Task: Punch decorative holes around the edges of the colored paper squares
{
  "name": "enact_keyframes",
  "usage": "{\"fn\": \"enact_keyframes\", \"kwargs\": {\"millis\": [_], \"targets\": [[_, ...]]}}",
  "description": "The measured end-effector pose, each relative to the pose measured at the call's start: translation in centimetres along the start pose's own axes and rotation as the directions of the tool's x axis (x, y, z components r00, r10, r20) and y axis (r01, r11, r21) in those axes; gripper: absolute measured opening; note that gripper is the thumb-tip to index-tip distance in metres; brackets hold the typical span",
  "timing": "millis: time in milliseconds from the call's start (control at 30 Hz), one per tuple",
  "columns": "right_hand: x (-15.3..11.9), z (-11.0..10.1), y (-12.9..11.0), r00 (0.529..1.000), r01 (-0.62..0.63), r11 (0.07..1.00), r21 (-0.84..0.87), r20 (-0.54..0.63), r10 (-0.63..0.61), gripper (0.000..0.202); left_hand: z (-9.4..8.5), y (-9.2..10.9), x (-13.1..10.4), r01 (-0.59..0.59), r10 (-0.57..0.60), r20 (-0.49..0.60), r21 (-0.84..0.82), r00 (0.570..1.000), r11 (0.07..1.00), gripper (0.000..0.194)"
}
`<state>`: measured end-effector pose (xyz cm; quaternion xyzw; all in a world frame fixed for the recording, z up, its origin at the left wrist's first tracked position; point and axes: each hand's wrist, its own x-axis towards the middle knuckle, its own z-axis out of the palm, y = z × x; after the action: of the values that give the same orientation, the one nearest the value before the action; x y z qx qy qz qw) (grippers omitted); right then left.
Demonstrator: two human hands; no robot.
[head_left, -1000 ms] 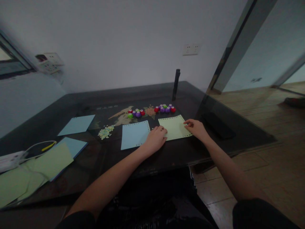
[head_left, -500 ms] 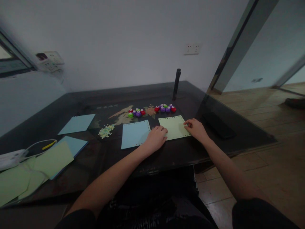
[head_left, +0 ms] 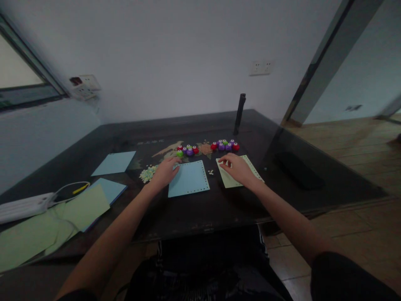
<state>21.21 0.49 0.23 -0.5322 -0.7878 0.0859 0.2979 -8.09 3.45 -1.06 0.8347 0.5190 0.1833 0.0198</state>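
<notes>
My left hand point(head_left: 166, 171) rests by the left edge of a light-blue sheet point(head_left: 189, 179), fingers bent and thumb apart. Small holes run along that sheet's edges. Beside this hand lies a pile of tiny blue and green paper cut-outs point(head_left: 147, 173), partly covered by it. Over the pale-green sheet point(head_left: 230, 182), my right hand point(head_left: 236, 168) hovers or rests with curled fingers, a gap showing between thumb and fingers. Nothing is visible in either hand. A few small pale bits point(head_left: 211, 172) lie between the sheets. Behind them stand red, purple and green craft punches point(head_left: 224, 145).
Another blue sheet point(head_left: 114, 163) lies at left, near stacked green sheets point(head_left: 84, 207) and a white power strip point(head_left: 25, 207) with a cable. A dark upright stick point(head_left: 239, 113) stands at the back. A flat black object point(head_left: 297, 169) lies on the right.
My left hand has moved left from between the sheets to the blue sheet's left side. My right hand has shifted from the green sheet's right edge toward its left. The view has turned slightly left.
</notes>
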Motion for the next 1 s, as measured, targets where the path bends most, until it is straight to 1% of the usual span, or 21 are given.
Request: {"fn": "enact_keyframes", "kwargs": {"millis": [67, 133, 233, 367, 500, 700, 833, 1000], "targets": [[1.7, 1.5, -1.5, 0.994, 0.082, 0.997, -0.003, 0.068, -0.082, 0.014, 0.3, -1.8, -0.4, 0.059, -0.059, 0.002, 0.006, 0.998, 0.998, 0.025], [3.3, 3.1, -2.4, 0.985, 0.135, 0.989, -0.056, 0.118, -0.128, 0.016, 0.7, -2.7, -0.7, 0.081, -0.081, 0.01, 0.008, 0.997, 0.997, 0.027], [5.1, 5.2, -2.7, 0.975, 0.172, 0.972, -0.161, 0.171, -0.144, 0.024, 1.0, -2.9, -0.8, 0.078, -0.078, 0.019, 0.018, 0.997, 0.997, 0.034], [5.8, 7.0, -2.1, 0.961, 0.202, 0.943, -0.266, 0.238, -0.139, 0.035, 1.2, -2.6, -0.8, 0.071, -0.075, 0.069, 0.059, 0.995, 0.996, 0.047], [5.5, 7.6, -1.7, 0.958, 0.22, 0.929, -0.296, 0.243, -0.15, 0.035, 1.3, -2.6, -0.8, 0.084, -0.094, 0.098, 0.106, 0.991, 0.991, 0.048], [5.3, 7.3, -2.0, 0.969, 0.192, 0.943, -0.271, 0.204, -0.139, 0.032, 1.5, -3.0, -0.9, 0.073, -0.086, 0.109, 0.123, 0.99, 0.99, 0.049], [5.4, 7.3, -2.2, 0.977, 0.181, 0.962, -0.206, 0.145, -0.153, 0.023, 1.4, -2.8, -0.9, 0.122, -0.131, 0.089, 0.098, 0.987, 0.988, 0.05], [5.6, 7.5, -2.2, 0.988, 0.136, 0.987, -0.087, 0.09, -0.128, 0.016, 1.2, -2.5, -1.0, 0.118, -0.125, 0.071, 0.091, 0.99, 0.989, 0.05]]}}
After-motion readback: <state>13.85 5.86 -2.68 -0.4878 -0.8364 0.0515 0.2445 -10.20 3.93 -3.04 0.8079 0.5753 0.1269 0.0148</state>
